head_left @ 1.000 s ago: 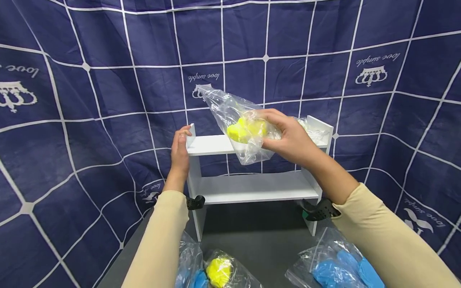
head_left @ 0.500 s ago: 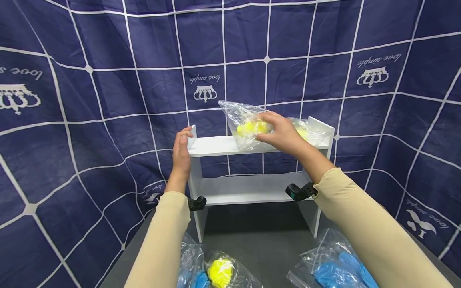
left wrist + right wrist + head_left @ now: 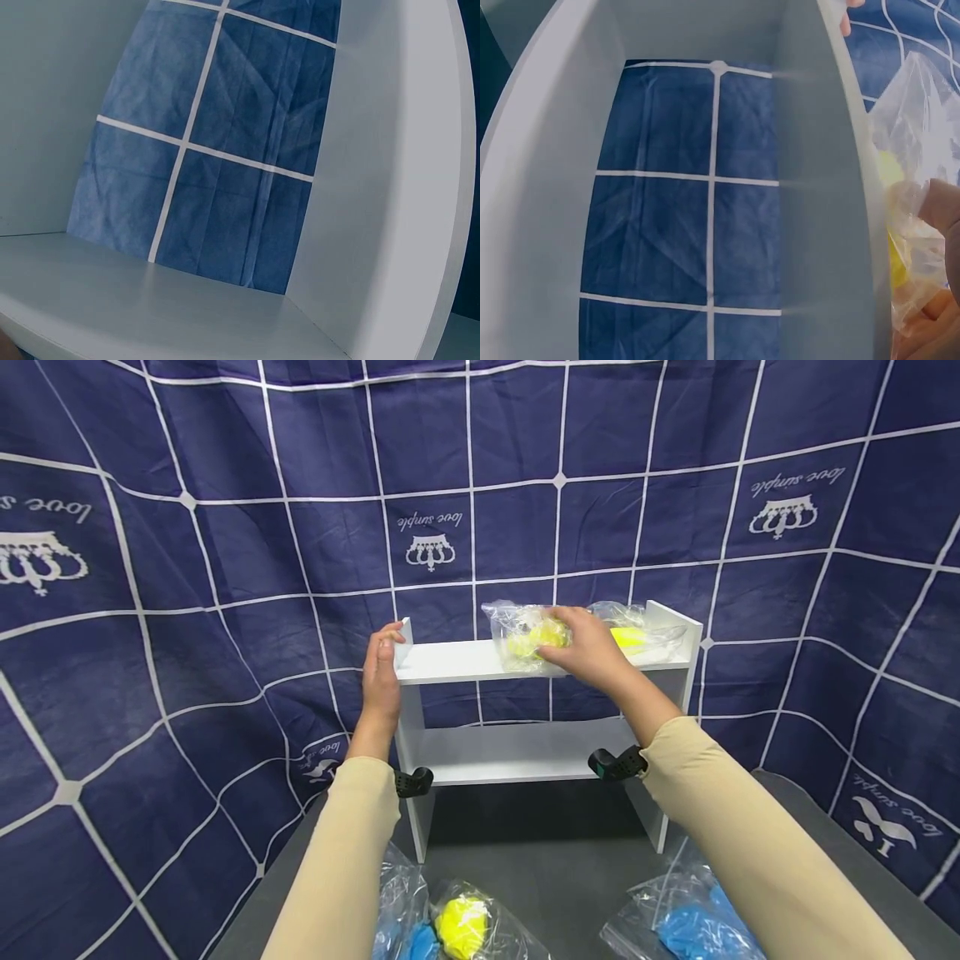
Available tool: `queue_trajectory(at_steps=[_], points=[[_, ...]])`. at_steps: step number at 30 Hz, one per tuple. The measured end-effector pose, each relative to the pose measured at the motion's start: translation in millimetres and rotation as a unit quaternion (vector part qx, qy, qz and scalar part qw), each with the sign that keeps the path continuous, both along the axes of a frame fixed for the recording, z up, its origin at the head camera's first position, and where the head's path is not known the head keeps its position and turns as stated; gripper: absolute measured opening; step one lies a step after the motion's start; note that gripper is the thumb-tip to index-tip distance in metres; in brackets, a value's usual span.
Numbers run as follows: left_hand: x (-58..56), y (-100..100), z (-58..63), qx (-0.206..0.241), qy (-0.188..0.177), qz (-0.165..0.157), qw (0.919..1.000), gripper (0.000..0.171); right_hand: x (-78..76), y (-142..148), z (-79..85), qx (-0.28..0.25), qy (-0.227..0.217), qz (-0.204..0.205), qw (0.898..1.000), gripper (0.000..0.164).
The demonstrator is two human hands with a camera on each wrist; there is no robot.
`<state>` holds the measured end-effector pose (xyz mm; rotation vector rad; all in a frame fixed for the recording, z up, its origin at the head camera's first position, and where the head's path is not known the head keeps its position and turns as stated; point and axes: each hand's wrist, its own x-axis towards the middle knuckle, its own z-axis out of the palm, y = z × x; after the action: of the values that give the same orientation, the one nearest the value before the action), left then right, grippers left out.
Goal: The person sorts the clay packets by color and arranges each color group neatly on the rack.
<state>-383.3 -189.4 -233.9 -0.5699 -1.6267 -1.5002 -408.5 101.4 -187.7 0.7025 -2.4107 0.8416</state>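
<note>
A white two-tier shelf point(image 3: 517, 756) stands ahead of me. At its upper left my left hand point(image 3: 382, 685) grips the side panel, fingers hooked over the edge. My right hand point(image 3: 592, 647) pinches a clear zip bag with a yellow lump point(image 3: 521, 647) inside, low over the top board and seemingly touching it. Thumb and fingers lie on either side of the bag. In the right wrist view the clear bag point(image 3: 922, 120) shows beside the board's edge, partly hidden by the hand. Another clear bag with something yellow point(image 3: 630, 637) lies at the top board's right end.
On the dark table point(image 3: 547, 852) in front are a bag with a yellow lump point(image 3: 462, 927) and a bag with blue contents point(image 3: 423, 942) at the left. Another blue-filled bag point(image 3: 693, 931) lies at the right. A blue grid curtain point(image 3: 517, 527) hangs behind the shelf.
My right hand has lowered the bag with the yellow lump from above the shelf down to the top board. The left hand stays on the side panel.
</note>
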Motion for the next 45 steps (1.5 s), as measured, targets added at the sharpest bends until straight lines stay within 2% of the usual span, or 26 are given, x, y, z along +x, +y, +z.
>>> queue_trajectory(at_steps=[8, 14, 18, 23, 27, 30, 39, 45], points=[[0.9, 1, 0.1, 0.0, 0.001, -0.002, 1.0, 0.033, -0.7, 0, -4.1, -0.019, -0.033, 0.0, 0.999, 0.063], [-1.5, 0, 0.0, 0.006, 0.007, 0.001, 1.0, 0.031, 3.4, 0, -7.1, -0.031, -0.028, 0.011, 0.999, 0.061], [-0.1, 0, -0.1, 0.005, 0.008, 0.001, 1.0, 0.031, 5.3, 0, -11.9, -0.042, 0.004, 0.025, 0.999, 0.057], [0.2, 0, 0.1, -0.002, 0.001, 0.003, 1.0, 0.031, 8.2, 4, -22.6, -0.059, 0.083, 0.049, 0.994, 0.051], [-17.0, -8, -7.7, -0.002, 0.0, 0.006, 1.0, 0.033, 14.3, 5, -33.9, -0.091, 0.13, 0.062, 0.985, 0.045], [-32.3, -14, -14.0, 0.001, 0.004, 0.004, 1.0, 0.034, 23.3, 5, -41.2, -0.112, 0.146, 0.067, 0.981, 0.042], [-35.5, -16, -14.7, 0.005, 0.018, 0.013, 0.9997, 0.034, 43.5, 8, -64.1, -0.144, 0.164, 0.091, 0.972, 0.043], [-34.8, -15, -15.6, -0.005, 0.012, 0.015, 0.9998, 0.036, 54.7, 6, -92.3, -0.16, 0.193, 0.103, 0.963, 0.044]])
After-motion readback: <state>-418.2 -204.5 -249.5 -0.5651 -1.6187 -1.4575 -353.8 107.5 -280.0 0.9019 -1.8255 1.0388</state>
